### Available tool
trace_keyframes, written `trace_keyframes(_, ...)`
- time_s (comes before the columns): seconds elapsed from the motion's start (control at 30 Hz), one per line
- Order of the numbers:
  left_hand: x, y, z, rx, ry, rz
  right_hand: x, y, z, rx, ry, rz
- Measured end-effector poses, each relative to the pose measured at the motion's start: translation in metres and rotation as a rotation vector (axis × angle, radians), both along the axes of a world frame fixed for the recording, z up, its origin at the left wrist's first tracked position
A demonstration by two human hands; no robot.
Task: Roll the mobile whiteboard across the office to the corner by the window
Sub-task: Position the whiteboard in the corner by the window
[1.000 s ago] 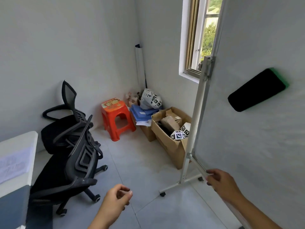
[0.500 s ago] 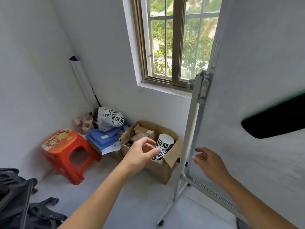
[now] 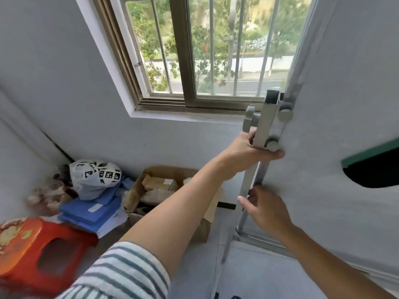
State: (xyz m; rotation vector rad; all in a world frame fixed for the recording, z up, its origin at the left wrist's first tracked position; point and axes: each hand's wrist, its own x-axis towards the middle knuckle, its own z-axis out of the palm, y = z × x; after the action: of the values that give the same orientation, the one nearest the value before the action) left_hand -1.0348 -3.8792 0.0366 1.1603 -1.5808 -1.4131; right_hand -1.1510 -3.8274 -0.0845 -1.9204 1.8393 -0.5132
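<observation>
Gripping the metal upright (image 3: 262, 126) of the whiteboard (image 3: 345, 104), the left hand (image 3: 251, 151) is curled tight around the post just under its grey clamp knobs (image 3: 285, 114), with the thumb lying across the front toward the board's edge. The right hand (image 3: 264, 209) sits lower on the same post, fingers bent around it from the near side; whether they fully close on the metal cannot be told, since the back of the hand hides them. A striped sleeve (image 3: 121, 275) covers the upper left arm.

The whiteboard fills the right side of the view, its white face turned toward the person and its left edge standing just beside the window (image 3: 205, 50). A black eraser with a green back (image 3: 375, 167) clings to the board face.

Below the window sill, a cardboard box (image 3: 149, 190) stands against the wall, partly hidden by the left forearm. Left of it lie blue folders (image 3: 90, 210) with a white plastic bag (image 3: 95, 178) on top, and a red plastic stool (image 3: 32, 251) stands nearer the camera.
</observation>
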Motion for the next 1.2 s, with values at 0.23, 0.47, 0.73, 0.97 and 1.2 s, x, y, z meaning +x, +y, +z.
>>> trace_keyframes(0.23,0.048,0.038,-0.004,-0.065,0.025,-0.115,0.052,0.041,-0.003,-0.023,0.101,-0.106)
trace_keyframes(0.47,0.116,0.082,-0.007,-0.095,-0.010,-0.107,0.123,0.092,-0.011,-0.088,0.169,-0.128)
trace_keyframes(0.73,0.195,0.156,0.003,-0.138,-0.013,-0.031,0.199,0.150,0.008,-0.053,0.222,-0.010)
trace_keyframes(0.97,0.218,0.168,-0.006,-0.095,-0.046,0.012,0.215,0.159,0.001,-0.009,0.147,0.051)
trace_keyframes(1.2,0.247,0.187,-0.010,-0.126,-0.023,0.141,0.210,0.185,0.002,0.129,-0.048,0.299)
